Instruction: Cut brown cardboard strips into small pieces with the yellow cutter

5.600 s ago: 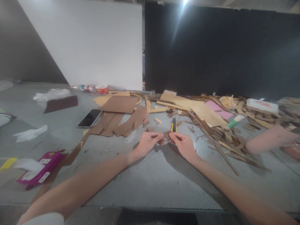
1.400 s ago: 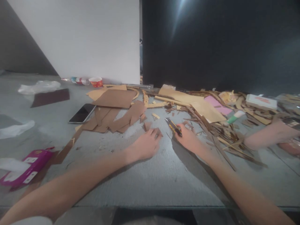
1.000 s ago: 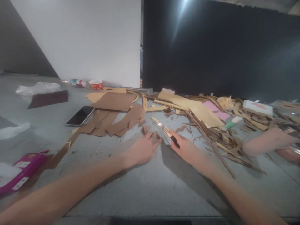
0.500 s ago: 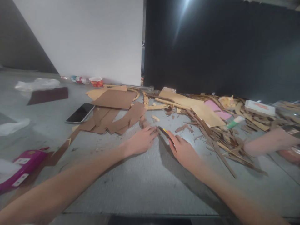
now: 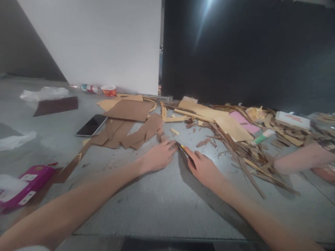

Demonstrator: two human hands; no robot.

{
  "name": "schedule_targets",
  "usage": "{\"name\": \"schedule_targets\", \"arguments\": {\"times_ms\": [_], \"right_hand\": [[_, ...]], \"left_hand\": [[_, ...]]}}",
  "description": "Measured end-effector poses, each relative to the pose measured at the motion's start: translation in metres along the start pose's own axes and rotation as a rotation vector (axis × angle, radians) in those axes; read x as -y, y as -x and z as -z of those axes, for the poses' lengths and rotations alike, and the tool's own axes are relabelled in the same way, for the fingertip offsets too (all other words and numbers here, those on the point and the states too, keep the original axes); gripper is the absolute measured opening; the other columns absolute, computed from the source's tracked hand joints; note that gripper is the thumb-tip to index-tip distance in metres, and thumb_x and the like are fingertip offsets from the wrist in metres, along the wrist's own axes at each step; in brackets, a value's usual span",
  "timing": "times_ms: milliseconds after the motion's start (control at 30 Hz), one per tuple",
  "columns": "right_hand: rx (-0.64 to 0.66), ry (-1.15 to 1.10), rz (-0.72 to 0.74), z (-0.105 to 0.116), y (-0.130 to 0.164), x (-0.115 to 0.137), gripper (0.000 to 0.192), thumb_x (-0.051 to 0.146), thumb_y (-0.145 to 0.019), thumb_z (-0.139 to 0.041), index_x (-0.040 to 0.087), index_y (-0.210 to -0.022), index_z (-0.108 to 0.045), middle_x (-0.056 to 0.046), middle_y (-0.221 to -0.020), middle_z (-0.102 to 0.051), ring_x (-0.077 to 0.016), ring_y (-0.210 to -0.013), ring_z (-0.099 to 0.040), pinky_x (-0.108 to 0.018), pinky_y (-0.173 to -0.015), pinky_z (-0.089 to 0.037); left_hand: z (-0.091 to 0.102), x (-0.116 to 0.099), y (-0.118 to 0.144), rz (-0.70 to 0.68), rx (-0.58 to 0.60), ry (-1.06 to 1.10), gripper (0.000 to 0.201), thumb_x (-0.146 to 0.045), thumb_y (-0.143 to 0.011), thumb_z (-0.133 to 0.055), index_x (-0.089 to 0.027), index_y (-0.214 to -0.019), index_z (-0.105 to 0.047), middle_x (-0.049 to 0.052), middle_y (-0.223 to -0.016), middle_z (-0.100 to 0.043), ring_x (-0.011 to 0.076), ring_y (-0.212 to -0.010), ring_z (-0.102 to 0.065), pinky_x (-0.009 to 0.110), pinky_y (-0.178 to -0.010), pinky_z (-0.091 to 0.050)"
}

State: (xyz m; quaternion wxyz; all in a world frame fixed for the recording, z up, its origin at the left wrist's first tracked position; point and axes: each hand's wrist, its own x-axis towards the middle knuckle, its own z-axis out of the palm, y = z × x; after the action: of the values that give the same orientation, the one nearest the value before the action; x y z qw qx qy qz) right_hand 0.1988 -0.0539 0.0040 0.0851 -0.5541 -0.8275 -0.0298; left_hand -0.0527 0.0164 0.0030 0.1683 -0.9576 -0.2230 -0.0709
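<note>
In the head view, my right hand is closed around a slim black-and-yellow utility knife, its tip pointing left and away from me. My left hand rests on the table just left of the knife tip, fingers bent down and pressed on a small brown piece of sheet material, mostly hidden under the fingertips. The knife tip is close to those fingertips; whether it touches the piece I cannot tell. Flat brown sheet offcuts lie beyond my left hand.
A phone and a magenta plastic holder lie left. Scrap strips heap up right, beside a green-and-white tube. Another person's arm reaches in there. A red paper cup stands at the back.
The knife has turned or shifted very slightly in my right hand. My left hand stays in place. The whole view has drifted a little sideways.
</note>
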Motion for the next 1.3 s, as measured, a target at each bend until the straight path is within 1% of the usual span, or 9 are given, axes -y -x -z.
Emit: {"name": "schedule_targets", "arguments": {"times_ms": [167,267,400,567,700,800,933,1133,1300], "right_hand": [[0.029,0.036,-0.004,-0.002,-0.004,0.003,0.055,0.028,-0.114,-0.040,0.021,-0.169,-0.041,-0.011,-0.105,-0.075,-0.0241,-0.084,-0.072,-0.031,-0.072,-0.045],[0.030,0.050,-0.005,-0.004,-0.007,0.003,0.056,0.029,-0.114,-0.040,0.023,-0.169,-0.042,-0.011,-0.103,-0.076,-0.0237,-0.084,-0.073,-0.031,-0.072,-0.046],[0.036,0.016,-0.004,-0.007,-0.010,0.002,0.059,0.029,-0.114,-0.039,0.021,-0.172,-0.039,-0.010,-0.098,-0.080,-0.0248,-0.082,-0.074,-0.032,-0.072,-0.046],[0.020,-0.030,-0.014,-0.007,-0.013,0.002,0.060,0.029,-0.112,-0.041,0.019,-0.171,-0.041,-0.009,-0.092,-0.082,-0.0239,-0.075,-0.074,-0.031,-0.067,-0.044],[0.022,-0.083,-0.018,-0.002,-0.016,0.004,0.061,0.026,-0.109,-0.043,0.019,-0.169,-0.045,-0.009,-0.090,-0.082,-0.0228,-0.070,-0.072,-0.031,-0.065,-0.042],[0.035,-0.117,-0.036,0.004,-0.018,0.005,0.062,0.024,-0.106,-0.046,0.019,-0.168,-0.047,-0.009,-0.091,-0.081,-0.0225,-0.070,-0.071,-0.031,-0.065,-0.042],[0.075,-0.151,-0.069,0.014,-0.021,0.010,0.063,0.024,-0.104,-0.048,0.020,-0.167,-0.050,-0.008,-0.086,-0.080,-0.0227,-0.069,-0.069,-0.031,-0.065,-0.040],[0.096,-0.206,-0.111,0.028,-0.018,0.016,0.060,0.024,-0.103,-0.050,0.020,-0.163,-0.055,-0.006,-0.078,-0.076,-0.0214,-0.063,-0.064,-0.031,-0.060,-0.032],[0.069,-0.213,-0.118,0.031,-0.013,0.016,0.058,0.025,-0.103,-0.051,0.021,-0.160,-0.060,-0.004,-0.072,-0.073,-0.0191,-0.056,-0.060,-0.030,-0.058,-0.029]], "left_hand": [[-0.003,0.003,0.000,0.007,-0.004,0.021,0.039,-0.018,-0.112,-0.044,-0.014,-0.141,-0.070,0.014,-0.151,-0.067,0.0289,-0.151,-0.051,0.045,-0.127,-0.035],[-0.002,0.004,-0.002,0.038,-0.006,0.062,0.038,-0.019,-0.112,-0.045,-0.015,-0.141,-0.069,0.014,-0.148,-0.068,0.0277,-0.149,-0.053,0.043,-0.125,-0.037],[0.004,0.004,-0.005,0.083,0.008,0.072,0.038,-0.021,-0.112,-0.044,-0.014,-0.143,-0.066,0.015,-0.149,-0.068,0.0270,-0.145,-0.056,0.042,-0.122,-0.040],[0.005,0.003,-0.006,0.070,0.011,0.101,0.040,-0.018,-0.112,-0.041,-0.012,-0.143,-0.066,0.016,-0.148,-0.068,0.0270,-0.141,-0.059,0.042,-0.122,-0.039],[0.000,0.002,-0.007,0.118,0.030,0.095,0.043,-0.019,-0.111,-0.040,-0.011,-0.146,-0.065,0.017,-0.149,-0.068,0.0281,-0.141,-0.059,0.043,-0.121,-0.039],[-0.002,0.003,-0.008,0.081,0.040,0.071,0.043,-0.017,-0.110,-0.042,-0.012,-0.143,-0.068,0.017,-0.147,-0.069,0.0286,-0.144,-0.057,0.044,-0.122,-0.038],[-0.005,0.005,-0.009,0.067,0.014,0.091,0.038,-0.013,-0.107,-0.046,-0.014,-0.135,-0.072,0.015,-0.141,-0.071,0.0271,-0.138,-0.060,0.042,-0.122,-0.039],[-0.003,0.004,-0.010,0.102,0.041,0.090,0.037,-0.012,-0.107,-0.048,-0.012,-0.137,-0.070,0.016,-0.147,-0.068,0.0273,-0.145,-0.056,0.040,-0.123,-0.039],[-0.002,0.002,-0.009,0.108,0.064,0.090,0.040,-0.014,-0.108,-0.047,-0.013,-0.141,-0.068,0.016,-0.150,-0.067,0.0273,-0.146,-0.056,0.041,-0.124,-0.038]]}}
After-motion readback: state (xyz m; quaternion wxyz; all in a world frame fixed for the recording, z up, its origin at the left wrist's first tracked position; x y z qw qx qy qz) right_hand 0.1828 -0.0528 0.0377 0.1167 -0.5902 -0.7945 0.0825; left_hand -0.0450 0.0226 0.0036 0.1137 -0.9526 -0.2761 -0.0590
